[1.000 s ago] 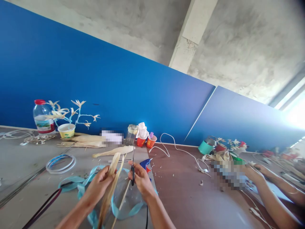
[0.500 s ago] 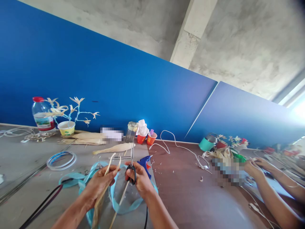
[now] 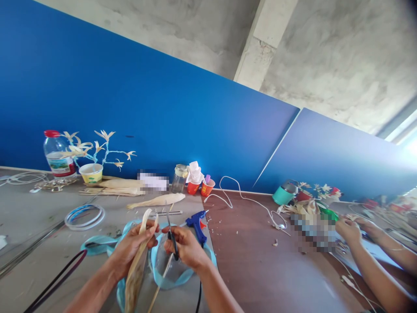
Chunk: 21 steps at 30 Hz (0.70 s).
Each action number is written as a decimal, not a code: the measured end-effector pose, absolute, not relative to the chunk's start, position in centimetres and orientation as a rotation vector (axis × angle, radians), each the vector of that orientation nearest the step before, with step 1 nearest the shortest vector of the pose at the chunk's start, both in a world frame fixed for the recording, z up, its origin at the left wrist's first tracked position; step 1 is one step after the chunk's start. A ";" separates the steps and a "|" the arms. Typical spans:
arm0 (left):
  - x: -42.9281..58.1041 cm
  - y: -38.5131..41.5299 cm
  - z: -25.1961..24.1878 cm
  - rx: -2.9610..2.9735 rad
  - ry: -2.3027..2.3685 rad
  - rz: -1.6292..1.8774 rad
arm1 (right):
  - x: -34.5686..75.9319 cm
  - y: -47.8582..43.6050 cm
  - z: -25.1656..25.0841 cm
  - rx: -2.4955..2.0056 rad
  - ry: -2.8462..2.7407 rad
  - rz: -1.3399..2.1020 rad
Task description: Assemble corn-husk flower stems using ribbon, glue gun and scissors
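Observation:
My left hand (image 3: 135, 243) pinches a pale dried corn husk (image 3: 136, 278), whose two pointed tips stick up past the fingers while its broad end hangs toward me. Beside it, my right hand (image 3: 185, 248) grips black-handled scissors (image 3: 174, 244) with the blades pointing up and away. The blades are apart from the husk. A light blue ribbon (image 3: 169, 284) lies in loops on the table beneath both hands. Under my right hand runs a thin pale stick (image 3: 159, 284). The blue glue gun (image 3: 197, 226) lies just beyond the right hand.
Another husk (image 3: 156, 201) lies ahead, near a glass jar (image 3: 178, 180) and red paper cups (image 3: 207, 188). At left are a ribbon roll (image 3: 84, 217), a potted husk-flower branch (image 3: 91, 174) and a bottle (image 3: 58, 156). A white cable (image 3: 252, 199) crosses the table; a co-worker's hands (image 3: 350, 228) are at right.
The scissors have turned in my right hand, their blades lower and tilted left. My left hand has shifted slightly left, and the husk shows more of its broad side.

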<state>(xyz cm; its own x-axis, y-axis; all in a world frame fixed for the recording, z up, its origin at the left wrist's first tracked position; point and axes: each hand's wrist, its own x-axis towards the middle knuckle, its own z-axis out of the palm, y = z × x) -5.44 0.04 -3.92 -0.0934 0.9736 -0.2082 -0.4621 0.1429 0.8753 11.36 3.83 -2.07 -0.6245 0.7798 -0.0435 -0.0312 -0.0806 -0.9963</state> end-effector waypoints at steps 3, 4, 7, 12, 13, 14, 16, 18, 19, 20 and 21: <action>-5.5 0.2 -3.9 0.592 0.990 1.415 | 11.3 3.8 -2.3 -0.833 -1.661 1.765; -5.5 0.3 -3.9 0.581 0.973 1.428 | 11.3 3.8 -2.5 -0.836 -1.680 1.753; -5.4 0.4 -3.8 0.582 0.919 1.464 | 11.3 4.0 -3.1 -0.834 -1.750 1.697; -5.3 0.5 -3.9 0.618 0.959 1.501 | 11.2 4.1 -4.1 -0.840 -1.854 1.630; -5.3 0.6 -3.9 0.621 0.966 1.500 | 11.1 4.1 -4.2 -0.847 -1.871 1.614; -5.4 0.6 -4.0 0.619 0.967 1.494 | 11.1 4.1 -4.3 -0.858 -1.892 1.594; -5.5 0.7 -4.1 0.603 0.955 1.469 | 11.1 4.1 -4.3 -0.881 -1.940 1.539; -5.6 0.7 -4.3 0.595 0.945 1.435 | 11.0 4.0 -4.3 -0.902 -1.996 1.467; -5.6 0.8 -4.4 0.600 0.946 1.419 | 11.0 4.0 -4.3 -0.912 -2.015 1.432; -5.6 0.8 -4.5 0.610 0.952 1.402 | 11.0 3.9 -4.3 -0.918 -2.020 1.410; -5.6 0.9 -4.6 0.619 0.963 1.393 | 11.0 3.9 -4.4 -0.915 -1.994 1.414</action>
